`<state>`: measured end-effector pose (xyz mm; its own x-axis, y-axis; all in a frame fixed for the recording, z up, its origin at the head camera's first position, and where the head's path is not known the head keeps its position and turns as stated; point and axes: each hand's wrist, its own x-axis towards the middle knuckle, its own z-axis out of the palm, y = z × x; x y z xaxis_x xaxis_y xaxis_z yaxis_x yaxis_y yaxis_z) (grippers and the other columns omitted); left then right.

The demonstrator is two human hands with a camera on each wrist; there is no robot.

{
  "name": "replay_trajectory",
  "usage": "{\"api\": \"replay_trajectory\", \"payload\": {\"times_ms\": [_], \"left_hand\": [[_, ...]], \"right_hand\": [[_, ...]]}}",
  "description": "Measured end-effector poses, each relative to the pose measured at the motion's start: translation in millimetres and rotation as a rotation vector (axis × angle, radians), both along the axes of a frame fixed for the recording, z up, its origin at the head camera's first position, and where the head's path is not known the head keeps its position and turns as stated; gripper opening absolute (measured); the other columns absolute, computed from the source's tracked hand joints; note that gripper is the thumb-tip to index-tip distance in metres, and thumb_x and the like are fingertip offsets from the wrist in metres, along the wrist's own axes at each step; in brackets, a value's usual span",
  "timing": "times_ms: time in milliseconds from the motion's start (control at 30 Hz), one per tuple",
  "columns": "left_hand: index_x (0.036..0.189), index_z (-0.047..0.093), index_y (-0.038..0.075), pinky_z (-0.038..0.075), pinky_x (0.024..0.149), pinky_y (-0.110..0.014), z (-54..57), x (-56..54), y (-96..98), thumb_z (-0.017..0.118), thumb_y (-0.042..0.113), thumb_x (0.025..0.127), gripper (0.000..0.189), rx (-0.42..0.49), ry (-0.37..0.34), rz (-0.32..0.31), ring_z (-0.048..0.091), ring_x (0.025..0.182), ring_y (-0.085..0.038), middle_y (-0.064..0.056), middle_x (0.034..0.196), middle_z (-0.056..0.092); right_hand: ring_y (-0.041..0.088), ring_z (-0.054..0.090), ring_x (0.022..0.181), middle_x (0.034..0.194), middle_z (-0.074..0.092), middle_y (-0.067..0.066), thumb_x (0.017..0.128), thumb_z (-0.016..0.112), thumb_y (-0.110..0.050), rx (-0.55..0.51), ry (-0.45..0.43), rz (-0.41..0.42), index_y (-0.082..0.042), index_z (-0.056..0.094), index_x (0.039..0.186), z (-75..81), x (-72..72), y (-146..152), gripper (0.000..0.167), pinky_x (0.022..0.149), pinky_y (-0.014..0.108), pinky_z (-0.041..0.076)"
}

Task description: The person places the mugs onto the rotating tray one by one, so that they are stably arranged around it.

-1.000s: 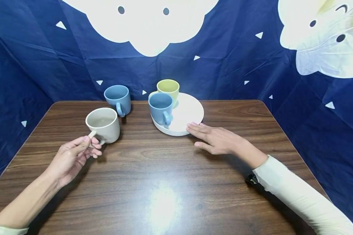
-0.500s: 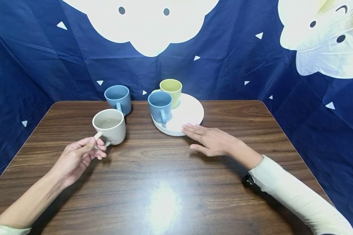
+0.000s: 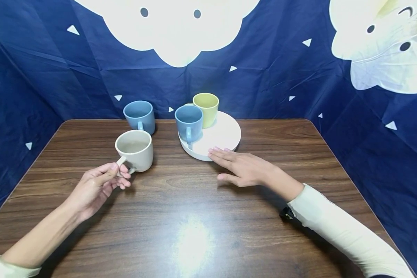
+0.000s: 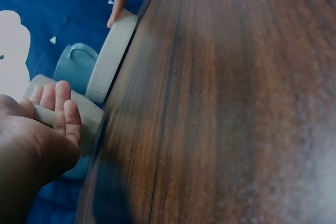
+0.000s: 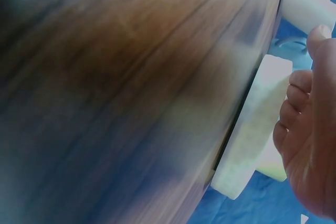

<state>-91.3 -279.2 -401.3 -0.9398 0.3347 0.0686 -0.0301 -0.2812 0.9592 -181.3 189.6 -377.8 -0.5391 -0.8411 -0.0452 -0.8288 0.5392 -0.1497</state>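
Two mugs, a blue mug and a yellow-green mug, are already standing upright on the white tray, which is lying near the middle of the table's far edge. A second blue mug is standing off the tray, near the far edge toward the far left corner. The left hand is holding the cream mug just in front of it, thumb and fingers pinching its handle; whether its base is touching the table I cannot tell. The right hand is reaching over the tray's near rim, fingers straight and pressed together, thumb apart; how hard they are pressing is not showing. The work seems to be midway: both hands are engaged, and the cream mug is awaiting release.
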Motion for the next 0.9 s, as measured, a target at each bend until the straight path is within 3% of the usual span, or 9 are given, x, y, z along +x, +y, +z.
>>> {"api": "replay_trajectory", "payload": {"times_ms": [400,900], "left_hand": [[0.119,0.078,0.002,0.065,0.085,-0.027,-6.5,-3.3,9.2,0.041,0.007,0.123,0.037,0.004,0.014,-0.003,0.083,0.096,-0.014,-0.004,0.110,0.083],[0.118,0.077,0.002,0.065,0.084,-0.026,-3.4,-3.1,21.6,0.045,0.011,0.123,0.034,-0.025,0.009,0.003,0.082,0.094,-0.013,-0.004,0.111,0.083]], "right_hand": [[0.027,0.026,0.176,0.189,0.023,0.009,0.119,0.049,-0.054,0.012,0.038,0.004,-0.011,0.025,0.180,-0.9,1.5,-15,0.078,0.145,0.041,0.025],[0.026,0.028,0.176,0.188,0.027,0.008,0.120,0.047,-0.053,0.006,0.078,-0.023,-0.011,0.027,0.179,-1.3,2.1,-28,0.075,0.145,0.040,0.026]]}}
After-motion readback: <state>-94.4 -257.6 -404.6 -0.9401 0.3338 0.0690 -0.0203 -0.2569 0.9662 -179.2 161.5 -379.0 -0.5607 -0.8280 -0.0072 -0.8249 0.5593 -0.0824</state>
